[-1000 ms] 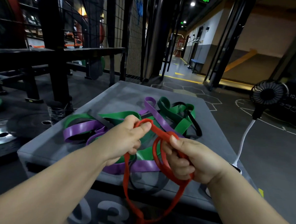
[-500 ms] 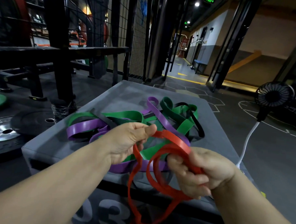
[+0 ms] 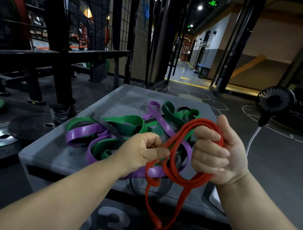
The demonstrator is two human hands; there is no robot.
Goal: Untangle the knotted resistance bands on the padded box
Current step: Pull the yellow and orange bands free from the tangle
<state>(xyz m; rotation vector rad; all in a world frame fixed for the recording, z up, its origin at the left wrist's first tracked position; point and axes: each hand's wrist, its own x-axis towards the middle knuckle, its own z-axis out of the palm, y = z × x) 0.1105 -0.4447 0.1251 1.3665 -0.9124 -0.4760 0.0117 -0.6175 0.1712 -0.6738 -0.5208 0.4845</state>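
Right hand [image 3: 220, 151] holds the red band [image 3: 184, 178] coiled in loops, fingers curled through the coil; left hand [image 3: 146, 149] pinches a strand of the same band between thumb and forefinger; loose red tail hangs below the front edge of the padded box [image 3: 48, 156]; green bands [image 3: 128, 124], purple bands [image 3: 84, 133] and a black band [image 3: 112, 129] lie tangled on top; small fan [image 3: 275, 100] stands on the floor at right; weight plate [image 3: 2, 139] at left.
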